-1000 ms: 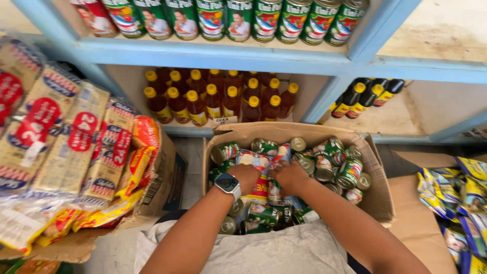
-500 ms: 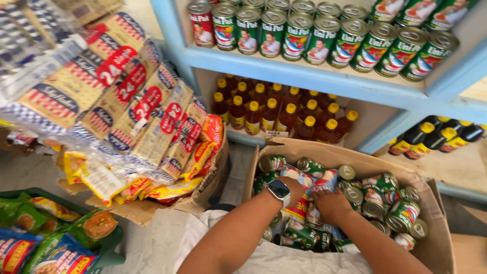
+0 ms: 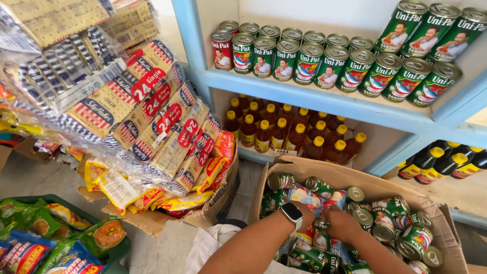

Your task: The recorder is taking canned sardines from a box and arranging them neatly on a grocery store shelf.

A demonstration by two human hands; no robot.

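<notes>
Both hands reach into a cardboard box [image 3: 350, 177] of cans [image 3: 406, 238]. The left hand [image 3: 304, 209] and right hand [image 3: 341, 222] close together on one can [image 3: 318, 199] mid-box: the picking-up step. Lifting it clear comes next, likely toward the shelf [image 3: 324, 99].

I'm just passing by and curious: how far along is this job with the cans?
Done: two rows of green cans on the blue shelf already stand in place, some stacked at the right. In hand: the left hand and right hand both reach into the cardboard box, touching cans there. Left: the loose cans in the box are still many, lying jumbled on their sides.
</notes>
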